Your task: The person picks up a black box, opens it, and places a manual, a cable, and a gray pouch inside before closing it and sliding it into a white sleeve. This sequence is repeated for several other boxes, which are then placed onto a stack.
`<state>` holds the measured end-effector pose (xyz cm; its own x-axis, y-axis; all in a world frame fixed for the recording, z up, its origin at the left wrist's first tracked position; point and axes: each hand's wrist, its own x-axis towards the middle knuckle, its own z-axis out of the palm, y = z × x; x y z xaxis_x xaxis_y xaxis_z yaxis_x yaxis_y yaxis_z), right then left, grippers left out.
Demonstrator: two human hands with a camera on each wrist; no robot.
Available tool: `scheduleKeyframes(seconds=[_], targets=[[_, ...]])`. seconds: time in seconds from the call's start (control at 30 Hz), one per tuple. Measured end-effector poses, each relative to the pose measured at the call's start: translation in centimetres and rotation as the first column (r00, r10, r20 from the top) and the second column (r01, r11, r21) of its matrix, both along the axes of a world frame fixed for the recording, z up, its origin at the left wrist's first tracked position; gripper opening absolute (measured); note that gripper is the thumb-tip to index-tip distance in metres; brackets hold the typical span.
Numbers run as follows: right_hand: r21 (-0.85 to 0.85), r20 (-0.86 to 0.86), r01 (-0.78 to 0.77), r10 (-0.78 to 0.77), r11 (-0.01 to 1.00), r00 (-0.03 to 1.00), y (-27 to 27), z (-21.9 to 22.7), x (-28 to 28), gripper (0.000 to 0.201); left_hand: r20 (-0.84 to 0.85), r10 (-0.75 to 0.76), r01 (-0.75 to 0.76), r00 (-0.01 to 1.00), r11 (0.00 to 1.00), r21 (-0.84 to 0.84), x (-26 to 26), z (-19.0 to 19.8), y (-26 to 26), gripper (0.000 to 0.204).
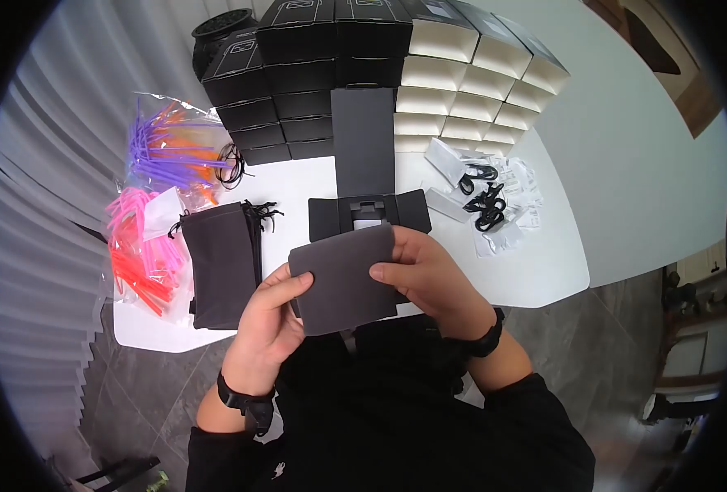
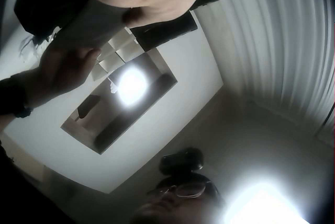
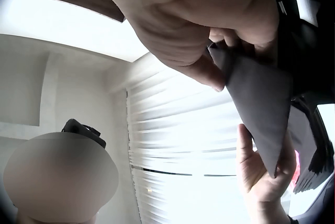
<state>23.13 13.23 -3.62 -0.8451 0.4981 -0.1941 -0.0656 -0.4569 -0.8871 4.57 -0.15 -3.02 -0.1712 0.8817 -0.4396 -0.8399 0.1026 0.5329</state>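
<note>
While both hands hold a folded dark cloth point(image 1: 343, 283) at the centre of the frame, its soft layers are secured only along the sides. The left hand point(image 1: 269, 326) pinches the left edge, thumb on the near face; the right hand point(image 1: 436, 275) grips the right edge, thumb on the near face and fingers curled behind. How firmly either presses cannot be told. Just above the cloth lies an open black box point(image 1: 326, 217), side flaps spread and long lid point(image 1: 363, 139) extending toward the stacked black boxes point(image 1: 298, 37) at the top. A pile of dark pouches point(image 1: 224, 271) occupies the left of centre, with corded ends at its upper right; black cables point(image 1: 489, 207) lie right of centre. The likeliest fault is unfolding: should either thumb ease, the layers could spring apart or skew, since the lower edge appears unsupported. Were the cloth lowered at its present width, a corner might also snag on a flap, and uneven pulling could crease it.
</note>
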Motion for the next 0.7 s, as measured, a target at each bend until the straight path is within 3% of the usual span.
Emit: scheduleKeyframes(seconds=[0.07,0.17,0.23,0.33,0.43,0.47,0.57,0.67,0.7], targets=[[-0.011,-0.066,0.029,-0.029,1.000,0.997,-0.3,-0.4,0.3,0.041,-0.014,0.017,-0.016,1.000,0.999,0.050,0.0,-0.7,0.1,0.010],[0.159,0.057,0.071,-0.081,0.985,0.995,-0.8,-0.5,0.8,0.043,-0.141,0.055,-0.028,0.988,0.982,0.186,-0.6,-2.5,-0.5,0.013],[0.325,0.068,0.167,-0.199,0.931,0.978,-1.4,-0.2,1.1,0.043,-0.283,0.111,-0.027,0.953,0.958,0.284,-0.6,-2.8,-0.6,0.015],[0.487,0.084,0.234,-0.312,0.841,0.946,-1.7,0.3,1.5,0.046,-0.596,0.178,-0.060,0.783,0.975,0.213,0.2,-0.6,-1.0,0.015],[0.475,0.019,0.319,-0.372,0.820,0.928,-1.8,0.7,1.5,0.049,-0.872,0.330,-0.041,0.361,0.940,0.339,0.2,0.1,-0.8,0.015],[0.448,-0.016,0.350,-0.384,0.823,0.923,-1.8,0.8,1.4,0.050,-0.871,0.334,-0.096,0.362,0.942,0.321,0.5,0.2,-0.8,0.017],[0.438,-0.079,0.406,-0.415,0.802,0.906,-2.5,1.3,1.6,0.061,-0.858,0.504,-0.079,0.104,0.864,0.498,0.7,0.2,-0.5,0.016],[0.522,-0.180,0.408,-0.371,0.749,0.911,-3.1,1.7,1.9,0.070,-0.761,0.648,0.055,-0.026,0.761,0.646,0.2,0.6,-0.3,0.016],[0.523,-0.151,0.366,-0.339,0.770,0.929,-3.3,2.2,2.1,0.069,-0.768,0.627,0.062,0.127,0.768,0.637,0.1,0.5,-0.5,0.016]])
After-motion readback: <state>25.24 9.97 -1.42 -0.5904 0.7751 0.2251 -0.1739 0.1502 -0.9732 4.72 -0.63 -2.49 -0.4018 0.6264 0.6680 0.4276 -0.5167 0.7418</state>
